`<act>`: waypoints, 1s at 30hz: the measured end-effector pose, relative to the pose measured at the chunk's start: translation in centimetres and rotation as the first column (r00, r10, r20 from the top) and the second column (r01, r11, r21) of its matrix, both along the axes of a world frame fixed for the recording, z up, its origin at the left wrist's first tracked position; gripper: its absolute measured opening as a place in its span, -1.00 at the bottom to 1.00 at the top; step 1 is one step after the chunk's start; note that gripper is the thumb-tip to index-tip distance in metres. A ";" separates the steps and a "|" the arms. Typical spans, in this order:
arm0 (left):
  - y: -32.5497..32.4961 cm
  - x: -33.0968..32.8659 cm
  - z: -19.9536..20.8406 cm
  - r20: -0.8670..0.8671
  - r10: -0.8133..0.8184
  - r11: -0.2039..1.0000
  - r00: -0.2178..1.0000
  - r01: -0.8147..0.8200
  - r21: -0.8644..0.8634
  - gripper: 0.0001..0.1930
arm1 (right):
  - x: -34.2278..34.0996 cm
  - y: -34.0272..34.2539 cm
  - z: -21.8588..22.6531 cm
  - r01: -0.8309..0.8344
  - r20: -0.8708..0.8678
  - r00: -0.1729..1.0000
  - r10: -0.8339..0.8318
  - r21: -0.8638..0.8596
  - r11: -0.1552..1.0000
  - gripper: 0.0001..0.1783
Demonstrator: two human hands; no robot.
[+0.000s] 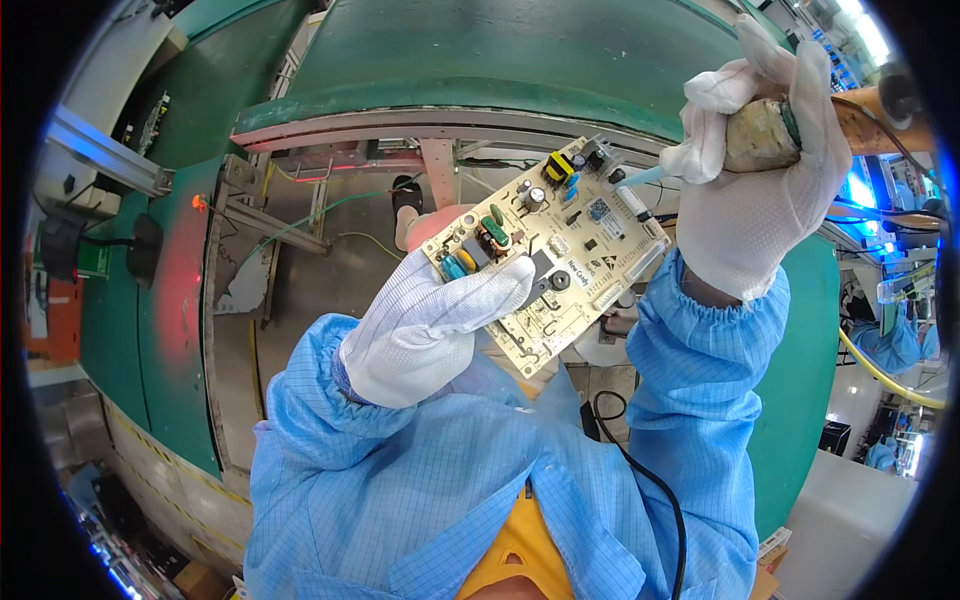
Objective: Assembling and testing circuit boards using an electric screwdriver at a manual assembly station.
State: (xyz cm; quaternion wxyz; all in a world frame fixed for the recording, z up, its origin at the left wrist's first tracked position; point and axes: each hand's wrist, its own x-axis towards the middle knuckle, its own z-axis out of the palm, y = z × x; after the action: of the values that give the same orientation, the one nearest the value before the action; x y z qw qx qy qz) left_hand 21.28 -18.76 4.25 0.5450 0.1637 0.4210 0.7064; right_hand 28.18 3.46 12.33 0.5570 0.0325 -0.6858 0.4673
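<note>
My left hand (440, 320), in a white glove, grips a cream circuit board (545, 255) by its left lower edge, thumb on top. Capacitors, a yellow-wrapped transformer (558, 168), coils and connectors stand on the board's upper face. The board is tilted in the air before my chest. My gloved right hand (765, 150) is closed round a tool with a worn, beige wrapped body (757, 138). From its fingers a slim pale blue tip (642, 178) points to the board's upper right edge, beside the connectors; whether they touch, I cannot tell.
Beyond the board runs a green conveyor (480, 60) with a metal rail (440, 122). A green bench (140, 330) stands at the left, with another board (153, 125) farther back. A black cable (660, 490) hangs along my right sleeve. A copper-coloured cylindrical thing (868, 128) lies beyond my right hand.
</note>
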 end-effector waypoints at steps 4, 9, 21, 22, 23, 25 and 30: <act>0.4 0.0 0.6 0.074 0.004 1.000 0.997 -0.005 0.007 -0.64 | -0.1 -0.6 0.3 0.102 0.014 0.995 -0.103 0.053 0.993 -0.46; 0.7 -0.3 0.6 0.262 -0.003 0.998 0.965 -0.014 0.061 -0.68 | 0.2 -0.4 0.3 0.041 0.004 0.999 -0.041 0.039 0.998 -0.46; 0.4 -0.9 -0.7 0.324 0.092 0.990 0.942 -0.121 0.071 -0.64 | 1.7 0.7 0.4 -0.104 0.082 0.991 0.101 0.031 0.994 -0.48; 0.5 -0.9 -0.4 0.321 0.080 0.991 0.944 -0.110 0.075 -0.64 | 1.7 0.8 0.3 -0.118 0.073 0.990 0.117 0.009 0.993 -0.48; 0.5 -0.8 -0.3 0.321 0.080 0.991 0.944 -0.109 0.074 -0.64 | 1.7 0.9 0.2 -0.131 0.064 0.989 0.132 -0.013 0.991 -0.48; 0.6 -0.8 -0.1 0.339 0.073 0.991 0.938 -0.108 0.084 -0.65 | 1.7 1.1 0.0 -0.159 0.045 0.986 0.162 -0.055 0.986 -0.48; 0.9 -0.5 0.1 0.338 0.065 0.990 0.939 -0.103 0.099 -0.65 | 1.5 -0.2 -0.1 -0.008 0.010 1.000 0.010 -0.182 0.983 -0.48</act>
State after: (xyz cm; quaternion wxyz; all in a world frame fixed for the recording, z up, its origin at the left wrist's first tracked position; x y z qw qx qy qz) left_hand 20.83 -17.87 4.33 0.5674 0.0547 0.2880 0.7695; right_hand 29.64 3.26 12.19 0.5518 -0.0178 -0.6430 0.5308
